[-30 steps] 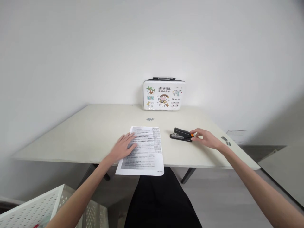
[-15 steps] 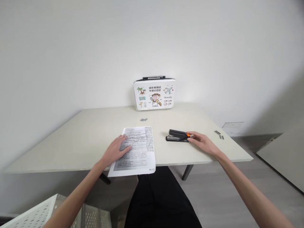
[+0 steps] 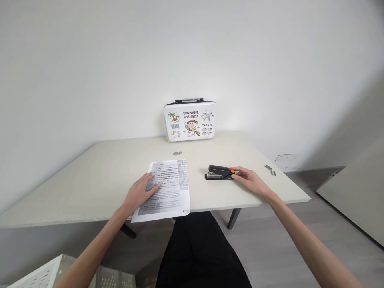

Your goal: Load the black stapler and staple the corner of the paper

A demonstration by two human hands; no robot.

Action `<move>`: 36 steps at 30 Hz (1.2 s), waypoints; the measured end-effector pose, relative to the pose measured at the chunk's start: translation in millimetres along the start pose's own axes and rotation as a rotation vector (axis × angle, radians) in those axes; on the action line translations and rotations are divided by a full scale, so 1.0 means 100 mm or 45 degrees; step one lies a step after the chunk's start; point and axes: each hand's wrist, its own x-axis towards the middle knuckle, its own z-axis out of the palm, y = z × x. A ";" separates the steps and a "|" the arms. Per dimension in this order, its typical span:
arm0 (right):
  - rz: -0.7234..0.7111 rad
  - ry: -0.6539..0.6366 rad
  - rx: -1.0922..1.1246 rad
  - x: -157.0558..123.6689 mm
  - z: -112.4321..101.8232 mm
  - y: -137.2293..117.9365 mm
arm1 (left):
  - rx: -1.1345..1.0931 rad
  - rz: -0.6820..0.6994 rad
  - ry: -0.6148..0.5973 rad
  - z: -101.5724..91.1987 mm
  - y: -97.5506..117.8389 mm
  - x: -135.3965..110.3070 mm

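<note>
My left hand (image 3: 140,193) lies flat on the left side of the printed paper (image 3: 168,192), thumb spread away from the fingers. The paper's lower edge sticks out past the table's front edge. To the right, a black stapler (image 3: 219,171) with an orange part at its rear rests on the table, its jaw apart and pointing left. Thumb and fingers of my right hand (image 3: 247,179) pinch the stapler's rear end. Whether more sheets lie under the top one, I cannot tell.
A white case (image 3: 190,122) with cartoon prints stands against the wall at the back of the table (image 3: 90,176). Small grey staple strips lie behind the paper (image 3: 177,153) and near the right edge (image 3: 270,170). White perforated baskets (image 3: 39,276) stand below at the left.
The whole view has shifted slightly, so the table and everything on it appear a little further left. Both hands keep their places on the paper and the stapler.
</note>
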 end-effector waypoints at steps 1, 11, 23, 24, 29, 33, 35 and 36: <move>0.006 -0.001 0.001 0.00 0.00 -0.01 | -0.001 -0.003 0.008 0.00 0.00 0.00; 0.018 -0.028 0.019 0.00 0.02 0.06 | -0.006 0.018 0.007 0.04 -0.09 0.03; 0.027 -0.023 0.014 -0.01 0.01 0.02 | -0.186 0.060 0.012 -0.01 -0.13 0.02; 0.029 -0.025 0.015 -0.01 0.01 0.02 | -0.191 0.058 0.012 -0.01 -0.13 0.01; 0.053 -0.022 0.025 -0.02 0.03 0.03 | -0.208 0.051 0.027 0.02 -0.14 0.00; 0.040 -0.001 0.014 -0.02 0.03 0.00 | -0.178 0.059 0.019 0.02 -0.14 0.00; 0.033 0.005 0.017 -0.02 0.03 0.00 | -0.170 0.067 0.014 0.02 -0.15 0.01; 0.030 0.007 0.019 -0.01 0.03 0.00 | -0.168 0.071 0.013 0.02 -0.15 0.01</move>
